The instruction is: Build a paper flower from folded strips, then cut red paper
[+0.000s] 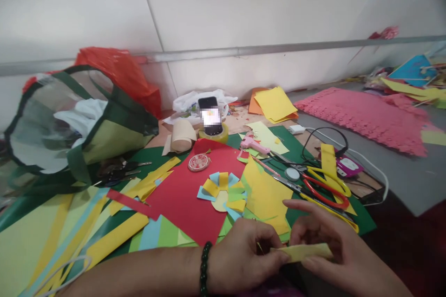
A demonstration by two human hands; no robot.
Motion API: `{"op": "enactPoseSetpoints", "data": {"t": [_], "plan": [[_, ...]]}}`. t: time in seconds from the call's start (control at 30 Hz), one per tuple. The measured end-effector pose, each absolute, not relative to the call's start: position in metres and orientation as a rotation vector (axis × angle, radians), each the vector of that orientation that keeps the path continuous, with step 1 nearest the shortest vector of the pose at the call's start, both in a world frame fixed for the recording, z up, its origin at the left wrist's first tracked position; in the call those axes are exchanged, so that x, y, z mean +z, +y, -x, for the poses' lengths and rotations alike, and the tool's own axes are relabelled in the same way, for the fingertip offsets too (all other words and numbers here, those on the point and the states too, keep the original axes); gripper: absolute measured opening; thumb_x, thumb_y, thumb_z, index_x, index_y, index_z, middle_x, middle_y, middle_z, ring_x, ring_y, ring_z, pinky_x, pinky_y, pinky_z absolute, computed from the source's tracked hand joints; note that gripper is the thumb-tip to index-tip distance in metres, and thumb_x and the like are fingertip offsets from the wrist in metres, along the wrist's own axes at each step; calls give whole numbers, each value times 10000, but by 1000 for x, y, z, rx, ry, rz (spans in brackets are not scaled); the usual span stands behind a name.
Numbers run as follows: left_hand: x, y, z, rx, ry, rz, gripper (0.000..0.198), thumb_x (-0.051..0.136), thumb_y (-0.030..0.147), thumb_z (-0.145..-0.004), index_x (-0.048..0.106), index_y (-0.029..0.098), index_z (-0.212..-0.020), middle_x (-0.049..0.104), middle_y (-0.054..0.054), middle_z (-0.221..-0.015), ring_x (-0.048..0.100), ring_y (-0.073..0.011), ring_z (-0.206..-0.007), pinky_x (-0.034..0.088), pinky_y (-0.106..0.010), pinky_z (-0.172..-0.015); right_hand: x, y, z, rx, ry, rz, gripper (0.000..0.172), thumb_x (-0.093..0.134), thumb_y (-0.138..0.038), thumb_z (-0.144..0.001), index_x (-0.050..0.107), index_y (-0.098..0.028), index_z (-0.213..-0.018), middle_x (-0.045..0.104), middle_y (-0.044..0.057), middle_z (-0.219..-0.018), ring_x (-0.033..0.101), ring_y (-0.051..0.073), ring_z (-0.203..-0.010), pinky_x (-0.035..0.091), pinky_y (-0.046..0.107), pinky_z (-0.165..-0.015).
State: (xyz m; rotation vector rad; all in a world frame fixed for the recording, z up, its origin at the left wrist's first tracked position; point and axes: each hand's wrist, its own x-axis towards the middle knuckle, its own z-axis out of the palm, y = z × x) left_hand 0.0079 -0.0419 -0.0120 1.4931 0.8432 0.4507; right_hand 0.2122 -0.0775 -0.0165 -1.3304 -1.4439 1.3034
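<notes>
A short yellow paper strip point(306, 253) is held between both hands near the front edge of the table. My left hand point(247, 250), with a dark bead bracelet at the wrist, pinches its left end. The thumb and fingers of my right hand point(334, 246) close on the strip's right part, with the index finger stretched out. Just beyond my left hand lies a paper flower piece point(220, 200), a pale round with yellow, blue and green loops around it. It rests partly on a red paper sheet point(174, 195). Yellow paper point(268, 195) lies to its right.
Scissors with red and yellow handles point(324, 190) lie to the right, near a pink glue gun point(255, 145) and a purple power socket point(348, 166). A phone point(210, 116) stands against a tape roll point(223, 135). Paper strips point(118, 239) and a bag point(114, 120) are left.
</notes>
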Motion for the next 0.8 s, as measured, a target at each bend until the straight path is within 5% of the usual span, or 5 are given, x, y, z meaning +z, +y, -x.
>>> {"op": "enactPoseSetpoints", "data": {"t": [0.3,0.8], "plan": [[-13,-23,-11,580,857,-1109,545,736,664,-579,509,172,-637,535,30,-558,559,-107,-494,410,-204,-501,-19,-54,-188,1221,-1173,1364,555,750,-339,-696,574,-207,-1206,642,-21,-696,608,141,-591,489,244,-556],[-16,-12,-11,672,888,-1020,614,782,692,-507,527,145,-619,577,30,-555,576,-82,-448,430,-184,-479,-36,-36,-178,1173,-1253,1279,612,711,-461,-743,529,-202,-1267,639,-10,-705,608,157,-616,491,254,-555]]}}
